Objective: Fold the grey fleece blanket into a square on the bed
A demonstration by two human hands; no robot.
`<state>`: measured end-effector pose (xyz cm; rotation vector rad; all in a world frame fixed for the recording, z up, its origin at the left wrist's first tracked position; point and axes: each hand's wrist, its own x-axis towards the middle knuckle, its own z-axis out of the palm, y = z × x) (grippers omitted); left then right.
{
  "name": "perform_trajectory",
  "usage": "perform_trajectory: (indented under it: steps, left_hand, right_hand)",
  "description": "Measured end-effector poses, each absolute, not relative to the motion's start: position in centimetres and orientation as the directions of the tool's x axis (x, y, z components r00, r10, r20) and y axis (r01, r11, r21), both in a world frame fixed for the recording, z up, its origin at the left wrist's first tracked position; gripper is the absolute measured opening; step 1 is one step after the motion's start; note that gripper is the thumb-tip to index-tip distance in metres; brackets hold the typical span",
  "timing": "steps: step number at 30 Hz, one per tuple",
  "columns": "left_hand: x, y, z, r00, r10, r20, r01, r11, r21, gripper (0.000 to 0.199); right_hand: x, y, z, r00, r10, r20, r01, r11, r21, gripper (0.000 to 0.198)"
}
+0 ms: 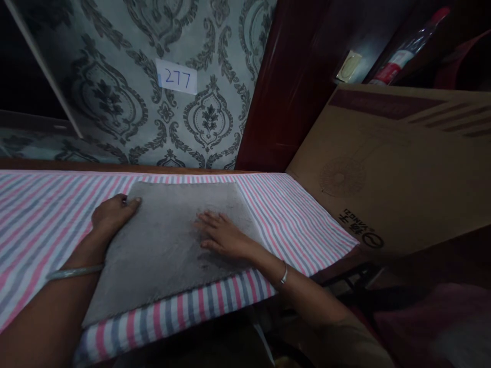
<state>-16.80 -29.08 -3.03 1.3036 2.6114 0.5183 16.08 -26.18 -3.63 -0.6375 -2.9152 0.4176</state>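
A flat grey cloth [164,240] with stitched edges lies spread on a pink, grey and white striped cover [42,225]. My left hand [114,214] grips its left edge near the far corner, thumb on top and the other fingers partly hidden. On the right half of the same cloth, my right hand [224,236] rests palm down, fingers stretched out and slightly blurred. Small dark marks show on the cloth around that hand. A bangle sits on my left forearm and another on my right wrist.
A large cardboard box [402,179] stands at the right, with a plastic bottle [406,53] and a small pale packet [350,66] behind it. A paper marked 277 [177,77] is on the patterned wall. The covered surface ends at a near edge.
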Motion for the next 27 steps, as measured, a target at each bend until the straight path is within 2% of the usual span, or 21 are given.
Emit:
perform_trajectory:
  steps: [2,4,7,11,15,18,23,25,27]
  left_hand:
    - [-16.6,-29.0,-2.9,-0.656,0.751,-0.070,0.697,0.640,0.323,0.070]
    - [-16.4,-29.2,-2.7,-0.646,0.760,-0.076,0.707,0.632,0.317,0.071]
    - [-16.3,-29.4,-2.6,-0.642,0.763,-0.074,0.710,0.628,0.319,0.070]
    - [-16.3,-29.4,-2.6,-0.635,0.769,-0.081,0.710,0.621,0.330,0.069]
    - [-16.5,-29.3,-2.7,-0.640,0.765,-0.077,0.703,0.622,0.344,0.069]
    - [-16.6,-29.3,-2.9,-0.640,0.765,-0.068,0.700,0.618,0.358,0.069]
    - [-16.5,-29.6,-2.8,-0.636,0.770,-0.057,0.706,0.609,0.361,0.069]
    - [-16.4,-29.7,-2.7,-0.634,0.771,-0.056,0.704,0.605,0.371,0.069]
    - [-16.3,-29.7,-2.6,-0.638,0.768,-0.053,0.697,0.605,0.386,0.068]
  right_hand:
    - [14.7,-23.5,-3.6,-0.854,0.517,0.057,0.483,0.830,-0.279,0.059]
    - [13.6,-21.1,-4.0,-0.790,0.611,0.040,0.578,0.766,-0.283,0.059]
    - [12.7,-19.2,-5.1,-0.754,0.656,0.009,0.632,0.730,-0.260,0.061]
    - [12.6,-20.4,-6.0,-0.812,0.583,0.005,0.569,0.794,-0.214,0.061]
    - [12.5,-24.2,-5.8,-0.895,0.446,-0.004,0.438,0.878,-0.192,0.064]
    - [12.1,-27.7,-5.2,-0.946,0.324,0.003,0.317,0.927,-0.200,0.069]
    - [10.5,-30.4,-4.2,-0.999,0.037,0.032,0.027,0.964,-0.265,0.061]
    - [9.6,-29.5,-3.8,-0.997,0.045,0.069,0.022,0.953,-0.303,0.060]
    - [8.7,-27.3,-3.6,-0.978,0.187,0.091,0.149,0.934,-0.323,0.057]
